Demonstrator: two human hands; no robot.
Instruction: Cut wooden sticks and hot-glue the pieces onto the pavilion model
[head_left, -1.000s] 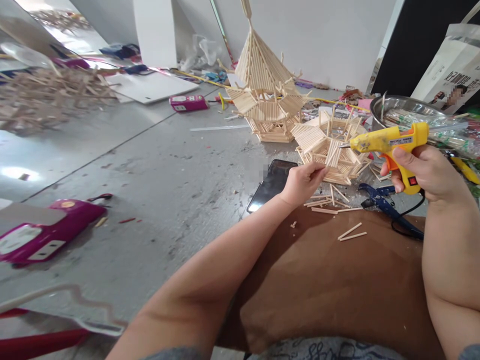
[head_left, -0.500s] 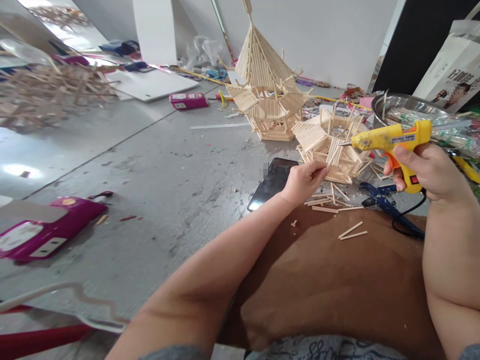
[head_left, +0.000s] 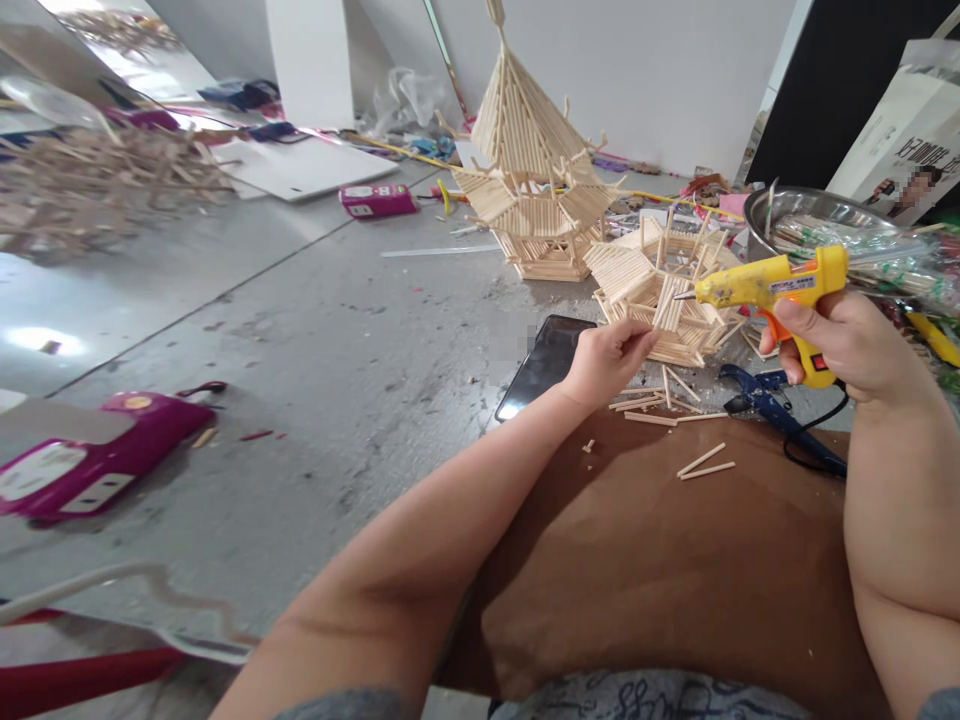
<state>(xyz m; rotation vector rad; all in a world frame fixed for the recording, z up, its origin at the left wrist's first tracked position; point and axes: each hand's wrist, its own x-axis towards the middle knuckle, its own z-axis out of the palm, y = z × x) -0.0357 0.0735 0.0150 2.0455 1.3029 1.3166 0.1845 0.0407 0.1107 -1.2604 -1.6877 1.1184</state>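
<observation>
Apparently pinching sticks (head_left: 669, 303) on the small stick house (head_left: 619, 274) near the phone (head_left: 546, 362) with the left hand (head_left: 609, 362) and edging the glue gun (head_left: 750, 283), clasped in the right hand (head_left: 851, 340), slightly closer, perhaps within gluing reach.

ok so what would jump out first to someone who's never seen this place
Probably the bright yellow glue gun in the right hand, its nozzle pointing at the small stick model by the left hand. Behind that, the taller stick tower with its pointed roof stands near the pale wall.
</observation>
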